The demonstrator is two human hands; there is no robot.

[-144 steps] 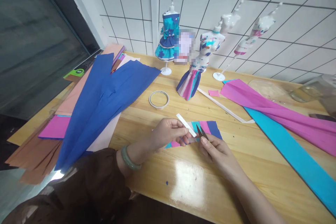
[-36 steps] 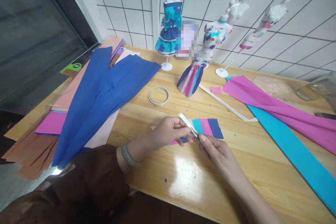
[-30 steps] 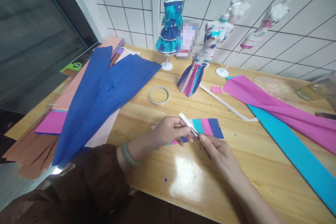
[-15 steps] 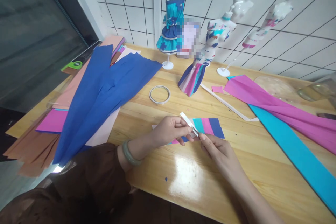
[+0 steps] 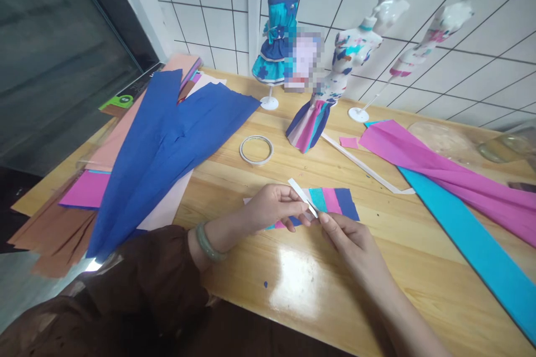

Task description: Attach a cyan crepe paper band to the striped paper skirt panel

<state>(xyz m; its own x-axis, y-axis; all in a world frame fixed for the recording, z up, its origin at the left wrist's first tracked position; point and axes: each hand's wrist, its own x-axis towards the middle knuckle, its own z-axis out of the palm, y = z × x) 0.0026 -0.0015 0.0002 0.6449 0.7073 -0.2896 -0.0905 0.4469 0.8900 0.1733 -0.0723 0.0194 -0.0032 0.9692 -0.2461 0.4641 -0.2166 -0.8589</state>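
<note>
My left hand (image 5: 280, 207), a jade-coloured bangle on its wrist, is closed on a short white strip of tape (image 5: 296, 187). The strip slants down to the right. At its lower end my right hand (image 5: 342, 231) pinches with thumb and forefinger; a split shows in the strip there. Under both hands a striped piece of crepe paper (image 5: 330, 201) in teal, pink and blue lies flat on the wooden table (image 5: 234, 268). Part of that piece is hidden behind my fingers. A roll of tape (image 5: 256, 162) lies beyond my left hand.
Dress-form mannequins stand at the back, one in a blue dress (image 5: 276, 44), another with a striped skirt (image 5: 309, 125). Blue crepe paper (image 5: 167, 139) covers a pile at left. Pink (image 5: 435, 162) and turquoise paper (image 5: 464, 240) lie at right, near a long white strip (image 5: 364, 164).
The view has shifted slightly. My hands keep nearly the same grip, and the split at the strip's lower end looks a little wider.
</note>
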